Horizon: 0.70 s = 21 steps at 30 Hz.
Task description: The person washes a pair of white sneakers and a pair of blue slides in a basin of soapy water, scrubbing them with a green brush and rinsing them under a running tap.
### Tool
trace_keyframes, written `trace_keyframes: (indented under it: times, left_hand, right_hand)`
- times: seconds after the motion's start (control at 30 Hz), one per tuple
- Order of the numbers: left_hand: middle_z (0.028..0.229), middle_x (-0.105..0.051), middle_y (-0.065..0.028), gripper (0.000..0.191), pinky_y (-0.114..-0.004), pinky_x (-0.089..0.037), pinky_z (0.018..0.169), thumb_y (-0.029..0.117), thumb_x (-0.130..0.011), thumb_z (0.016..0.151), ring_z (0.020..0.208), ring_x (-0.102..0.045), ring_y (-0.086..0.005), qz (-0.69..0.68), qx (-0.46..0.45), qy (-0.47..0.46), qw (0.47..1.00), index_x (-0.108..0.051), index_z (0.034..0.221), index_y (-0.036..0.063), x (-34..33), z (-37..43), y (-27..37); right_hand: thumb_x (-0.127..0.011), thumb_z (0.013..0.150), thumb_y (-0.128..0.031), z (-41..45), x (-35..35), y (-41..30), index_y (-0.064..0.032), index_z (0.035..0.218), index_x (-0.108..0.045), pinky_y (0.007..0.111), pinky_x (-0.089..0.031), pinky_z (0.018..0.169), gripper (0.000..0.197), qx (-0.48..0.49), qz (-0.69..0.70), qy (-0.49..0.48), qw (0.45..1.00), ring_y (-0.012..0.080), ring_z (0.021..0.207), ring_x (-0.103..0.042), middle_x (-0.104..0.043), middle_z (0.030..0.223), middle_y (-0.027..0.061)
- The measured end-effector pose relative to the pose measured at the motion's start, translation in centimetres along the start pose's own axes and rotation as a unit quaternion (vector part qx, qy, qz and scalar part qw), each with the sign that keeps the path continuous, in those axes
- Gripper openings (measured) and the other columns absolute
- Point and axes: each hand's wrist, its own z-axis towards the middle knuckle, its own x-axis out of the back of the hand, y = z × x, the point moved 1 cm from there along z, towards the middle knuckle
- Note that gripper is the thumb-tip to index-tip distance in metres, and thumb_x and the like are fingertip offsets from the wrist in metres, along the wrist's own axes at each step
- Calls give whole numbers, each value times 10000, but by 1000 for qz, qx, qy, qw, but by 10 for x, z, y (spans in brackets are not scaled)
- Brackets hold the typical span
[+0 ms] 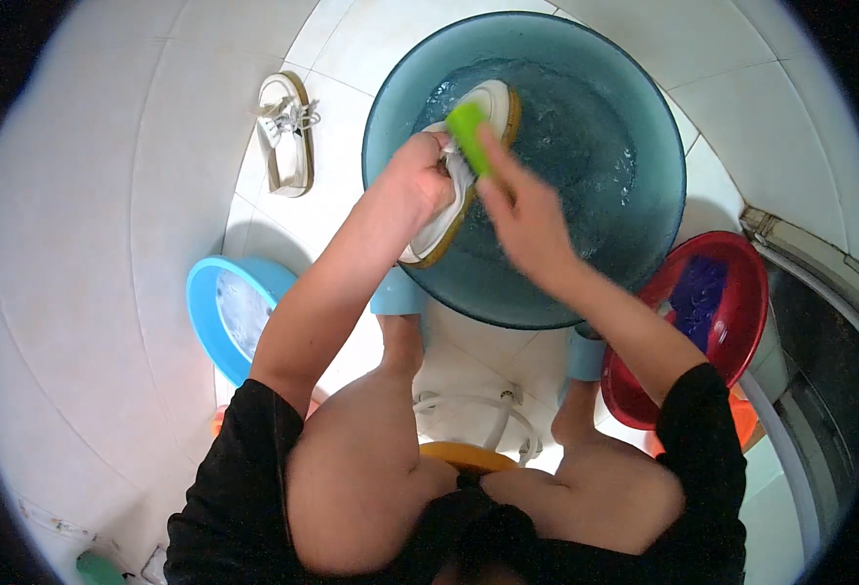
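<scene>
My left hand [424, 172] grips a white shoe [435, 232] with a tan sole by its opening, tilted over the left side of a large blue-green basin [393, 95]. Rippling water [568, 161] fills the bottom of the basin. In my right hand [528, 219] is a bright green brush [467, 131], blurred, against the shoe's upper near the toe. My left fingers hide part of the shoe's opening. A second white shoe [294, 157] with laces lies on the tiled floor, left of the basin.
A light blue basin [203, 289] with sudsy water stands beside my left forearm. To the right, a red basin [747, 285] holds a dark purple item [701, 296]. A grey hose [788, 468] runs down the right side. White tiled walls [71, 241] rise around the floor.
</scene>
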Motion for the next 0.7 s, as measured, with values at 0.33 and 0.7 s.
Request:
trace_keyframes:
  times: [0.33, 0.7]
  left_hand:
    - [1035, -557, -173, 277, -366, -478, 818, 36, -469, 829, 914, -575, -273, 116, -77, -34, 990, -483, 1095, -37, -2, -20, -10]
    - [996, -564, -128, 330, -304, -447, 773, -17, -508, 758, 860, -564, -205, 279, -260, -12, 924, -476, 1086, -36, -7, -39, -41]
  right_hand:
    - [-507, 799, -172, 43, 40, 90, -258, 1343, -214, 480, -460, 668, 623, -151, -326, 41, 932, 410, 760, -569, -518, 965, 239]
    - [-462, 837, -328, 37, 26, 39, -30, 1306, -290, 379, -386, 875, 581, -177, -4, 34, 984, 384, 1012, -503, -507, 1101, 263]
